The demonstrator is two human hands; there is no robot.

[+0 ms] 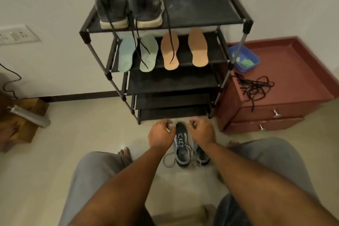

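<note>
A dark blue-grey sneaker [181, 147] stands on the floor in front of the shoe rack [166, 25], toe toward the rack. Its partner [202, 157] lies just to its right, partly hidden by my right forearm. My left hand [161, 134] hovers left of the toe with fingers curled, pinching an end of the grey lace [167, 160], which loops out on the floor and runs up under that arm. My right hand [201, 131] is right of the toe, fingers curled on the other lace end.
Dark sneakers [128, 5] with hanging laces sit on the rack's top shelf. Green insoles [137, 53] and tan insoles [184, 50] lie on the shelf below. A maroon drawer chest [286, 86] to the right carries loose black laces [255, 87] and a blue tub [244, 58]. Wooden block [23, 115] at left.
</note>
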